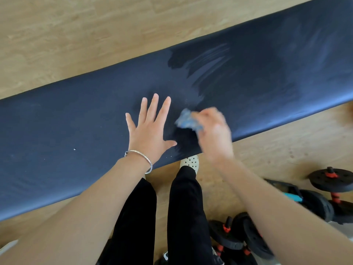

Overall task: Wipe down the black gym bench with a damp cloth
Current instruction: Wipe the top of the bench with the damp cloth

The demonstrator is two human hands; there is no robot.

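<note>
**Head view: wipe looks about half done**

Braces left hand (148,131) flat, fingers spread, on black bench (76,131). Grips bunched blue cloth (188,120) in right hand (214,134), on pad near front edge. Likely best: overlap wet streaks (208,62), work left into dry half, keep pressure even.

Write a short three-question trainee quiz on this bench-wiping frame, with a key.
1. True or false: the left hand lies flat, fingers spread, on the black padded gym bench.
2. What is in the grip of the right hand? A) a crumpled blue cloth; B) a spray bottle; C) nothing.
3. Fill in: the wet wipe streaks lie on the person's ___ side of both hands.
Key: 1 true; 2 A; 3 right.
</note>
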